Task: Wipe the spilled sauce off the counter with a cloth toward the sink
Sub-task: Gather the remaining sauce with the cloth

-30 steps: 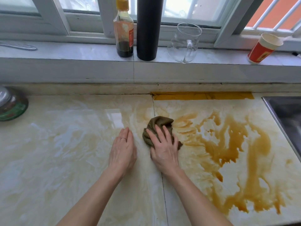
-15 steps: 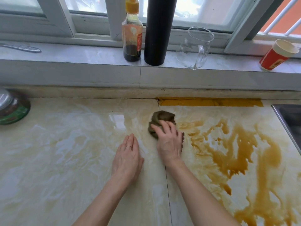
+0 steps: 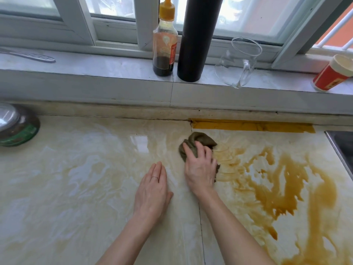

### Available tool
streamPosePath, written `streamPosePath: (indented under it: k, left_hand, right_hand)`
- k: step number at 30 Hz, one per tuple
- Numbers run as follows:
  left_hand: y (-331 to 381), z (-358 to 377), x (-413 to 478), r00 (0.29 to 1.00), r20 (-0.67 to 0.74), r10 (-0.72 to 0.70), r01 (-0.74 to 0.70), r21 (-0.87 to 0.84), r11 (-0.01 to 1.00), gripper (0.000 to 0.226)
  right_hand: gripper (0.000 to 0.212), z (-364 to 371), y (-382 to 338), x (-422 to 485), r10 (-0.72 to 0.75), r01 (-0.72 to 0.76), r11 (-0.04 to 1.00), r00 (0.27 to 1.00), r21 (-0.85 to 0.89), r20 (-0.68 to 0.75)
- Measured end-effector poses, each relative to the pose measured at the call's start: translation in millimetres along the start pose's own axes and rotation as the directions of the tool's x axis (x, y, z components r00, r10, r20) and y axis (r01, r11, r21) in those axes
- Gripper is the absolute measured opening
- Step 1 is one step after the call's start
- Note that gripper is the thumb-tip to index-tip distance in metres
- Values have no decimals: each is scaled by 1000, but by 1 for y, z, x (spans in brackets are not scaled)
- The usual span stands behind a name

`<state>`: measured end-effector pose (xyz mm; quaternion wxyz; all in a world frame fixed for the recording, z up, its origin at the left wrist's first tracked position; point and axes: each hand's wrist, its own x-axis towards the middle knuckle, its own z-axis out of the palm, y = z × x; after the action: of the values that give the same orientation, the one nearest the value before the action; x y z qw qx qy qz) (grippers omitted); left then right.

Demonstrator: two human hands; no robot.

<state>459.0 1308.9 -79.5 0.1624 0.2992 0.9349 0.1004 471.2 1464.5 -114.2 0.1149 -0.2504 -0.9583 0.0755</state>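
The left hand [image 3: 152,190] lies flat on the pale counter [image 3: 76,188], fingers straight and pressed together, holding nothing. Just right of it, the right hand [image 3: 199,169] presses a wadded olive cloth [image 3: 200,140], fingers curved over it. The cloth sits mid-counter at the left edge of the brown sauce [image 3: 282,192]. Its long axis runs roughly near to far, and its far end pokes out past the fingertips. The sauce spreads rightward toward the sink [image 3: 342,148], of which only a dark corner shows. At far left stands a bowl [image 3: 17,129], its contents hidden. On the sill [image 3: 95,64] stand a bottle [image 3: 165,48] with dark liquid low in it, a black cylinder [image 3: 196,39], a clear jug [image 3: 238,62] with nothing visible inside, and a red cup [image 3: 332,73], its contents unclear.
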Motion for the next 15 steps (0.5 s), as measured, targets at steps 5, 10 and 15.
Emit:
streamPosePath:
  k: [5, 10, 15]
  left_hand:
    - [-2, 1, -5, 994, -105, -39, 28, -104, 994, 96]
    - [-11, 6, 1, 971, -182, -158, 137, -119, 983, 111]
    - [-18, 0, 2, 967, -56, -249, 240, -131, 962, 131]
  right_hand:
    - [36, -14, -1, -26, 65, -41, 983, 990, 181, -128]
    - [17, 5, -52, -23, -250, 262, 951, 964, 164, -93]
    - [28, 11, -28, 30, -94, 96, 993, 995, 71, -34]
